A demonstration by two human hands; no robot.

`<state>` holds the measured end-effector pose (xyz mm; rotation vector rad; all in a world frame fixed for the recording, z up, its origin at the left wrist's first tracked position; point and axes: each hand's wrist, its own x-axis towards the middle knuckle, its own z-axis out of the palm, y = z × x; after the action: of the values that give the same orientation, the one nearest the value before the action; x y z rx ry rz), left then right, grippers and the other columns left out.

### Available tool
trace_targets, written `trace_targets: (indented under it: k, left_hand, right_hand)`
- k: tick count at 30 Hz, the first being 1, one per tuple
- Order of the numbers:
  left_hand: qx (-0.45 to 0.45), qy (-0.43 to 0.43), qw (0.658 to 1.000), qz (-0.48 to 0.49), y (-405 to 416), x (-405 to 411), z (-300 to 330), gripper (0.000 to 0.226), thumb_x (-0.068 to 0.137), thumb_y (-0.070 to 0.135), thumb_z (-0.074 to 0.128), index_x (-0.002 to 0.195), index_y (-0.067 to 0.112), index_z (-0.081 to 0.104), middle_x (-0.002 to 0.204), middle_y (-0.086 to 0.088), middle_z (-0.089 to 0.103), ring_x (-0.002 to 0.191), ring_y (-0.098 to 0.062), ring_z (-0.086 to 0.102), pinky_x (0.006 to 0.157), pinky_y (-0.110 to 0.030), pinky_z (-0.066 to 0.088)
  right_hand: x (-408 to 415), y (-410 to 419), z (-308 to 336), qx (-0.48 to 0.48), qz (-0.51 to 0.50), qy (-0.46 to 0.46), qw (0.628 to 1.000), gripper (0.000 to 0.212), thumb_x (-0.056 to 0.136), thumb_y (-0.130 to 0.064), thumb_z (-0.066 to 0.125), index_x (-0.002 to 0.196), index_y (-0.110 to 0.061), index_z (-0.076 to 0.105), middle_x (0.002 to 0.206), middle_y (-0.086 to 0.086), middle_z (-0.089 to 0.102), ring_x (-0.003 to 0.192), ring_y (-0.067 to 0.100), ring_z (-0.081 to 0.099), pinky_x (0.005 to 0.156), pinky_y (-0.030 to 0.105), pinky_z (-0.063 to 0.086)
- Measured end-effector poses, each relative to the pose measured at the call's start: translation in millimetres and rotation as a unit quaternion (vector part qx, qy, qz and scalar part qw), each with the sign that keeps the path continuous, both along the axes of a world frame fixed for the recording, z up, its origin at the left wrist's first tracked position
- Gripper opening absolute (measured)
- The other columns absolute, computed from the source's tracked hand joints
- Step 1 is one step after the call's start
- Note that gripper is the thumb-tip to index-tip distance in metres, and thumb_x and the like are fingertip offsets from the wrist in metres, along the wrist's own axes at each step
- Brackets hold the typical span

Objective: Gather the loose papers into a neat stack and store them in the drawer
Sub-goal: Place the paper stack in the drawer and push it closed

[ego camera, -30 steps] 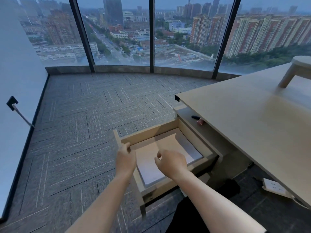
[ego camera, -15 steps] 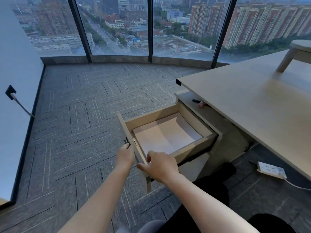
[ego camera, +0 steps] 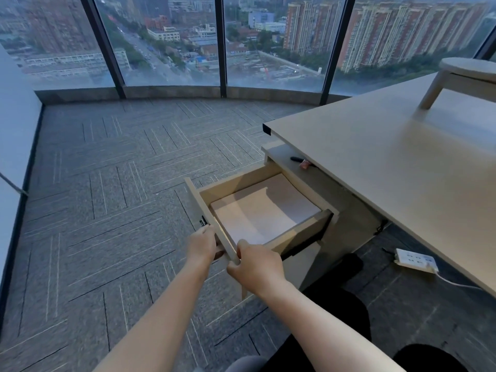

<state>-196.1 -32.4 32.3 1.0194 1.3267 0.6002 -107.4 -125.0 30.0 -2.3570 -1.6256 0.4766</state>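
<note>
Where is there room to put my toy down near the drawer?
The desk top is bare up to the stool. The drawer is filled by papers, with the left hand and right hand gripping its front.

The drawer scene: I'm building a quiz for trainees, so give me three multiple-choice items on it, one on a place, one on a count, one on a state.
1. Where does the paper stack lie?
A. on the desk
B. inside the drawer
C. on the carpet

2. How many hands touch the drawer front?
A. none
B. one
C. two

3. What state is the drawer in?
A. pulled open
B. fully closed
C. taken out and set on the floor

Answers: 1 B, the sheets sit flat between the drawer walls. 2 C, the left hand and right hand both grip its front panel. 3 A, its inside shows, out from the cabinet.
</note>
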Motion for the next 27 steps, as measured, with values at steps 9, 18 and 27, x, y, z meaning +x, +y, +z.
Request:
trace_targets:
  k: [9, 18, 27]
  left_hand:
    - [0.002, -0.044, 0.998, -0.046, 2.6, 49.1, -4.4, 0.03, 0.095, 0.013, 0.039, 0.108, 0.002, 0.063, 0.095, -0.01, 0.067, 0.095, -0.026, 0.065, 0.079, -0.041, 0.058]
    - [-0.005, -0.089, 0.994, -0.062, 7.6, 93.3, -9.4, 0.029, 0.098, 0.013, 0.037, 0.111, 0.011, 0.062, 0.111, -0.011, 0.063, 0.109, -0.03, 0.061, 0.08, -0.042, 0.059]
    - [-0.041, -0.15, 0.985, -0.079, 10.8, 135.0, -17.2, 0.029, 0.102, 0.02, 0.04, 0.126, 0.013, 0.055, 0.107, -0.003, 0.061, 0.106, -0.026, 0.061, 0.073, -0.036, 0.057]
  right_hand:
    - [42.6, -16.2, -4.0, 0.029, -0.077, 0.023, 0.996, 0.023, 0.089, -0.04, 0.05, 0.101, -0.02, 0.048, 0.088, -0.001, 0.06, 0.076, 0.022, 0.058, 0.061, 0.033, 0.044]
    - [79.8, -35.9, -6.4, 0.073, -0.16, 0.082, 0.981, 0.02, 0.092, -0.037, 0.053, 0.085, -0.023, 0.042, 0.08, -0.007, 0.049, 0.062, 0.008, 0.044, 0.049, 0.023, 0.026]
    - [107.8, -49.1, -22.6, 0.104, -0.339, 0.165, 0.92, 0.049, 0.084, -0.061, 0.057, 0.117, -0.028, 0.041, 0.095, -0.007, 0.065, 0.085, 0.018, 0.063, 0.068, 0.038, 0.052]
